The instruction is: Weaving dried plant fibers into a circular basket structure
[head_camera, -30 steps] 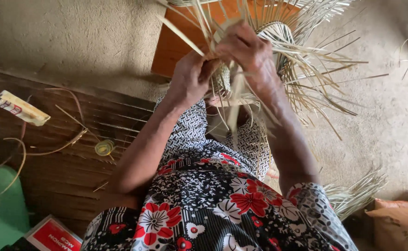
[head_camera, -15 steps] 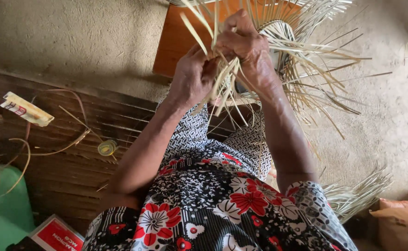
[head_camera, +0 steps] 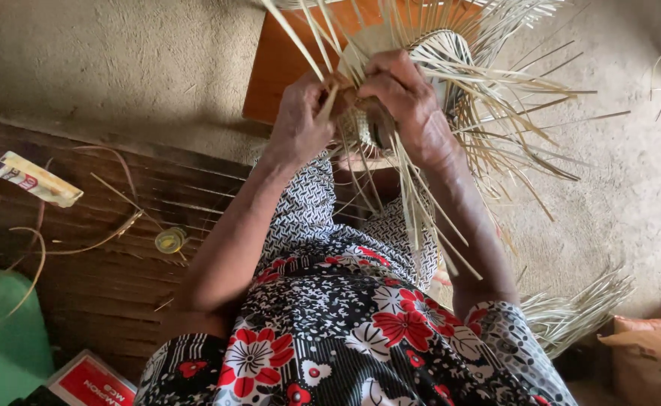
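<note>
Item: half-woven basket of pale split-cane strips, held up in front of you above your lap, over an orange-brown wooden board that lies on the earthen floor. Its loose strip ends fan out upward, to your right and down toward your knees.

Left hand: closed narrowly, the fingers pinching one pale strip at the basket's lower left edge, touching the weave.

Right hand: curled around the woven part, the fingers pressed on a bunch of strips; several long strips hang down past your wrist. The two hands sit just beside each other, nearly touching.

Clothing: black-and-white patterned dress with red and white flowers, covering your lap below the hands.

To your left:
- dark slatted wooden mat, on which you sit;
- small flat packet, cream with red print, on the mat, well apart from your hands;
- small round yellowish lid-like object, near your left elbow;
- thin loose fibres strewn beside it;
- green plastic item at the lower left corner;
- red and white flat box at the bottom edge.

To your right:
- bundle of spare pale cane strips on the floor near your right knee;
- tan sack just beside the bundle.
</note>
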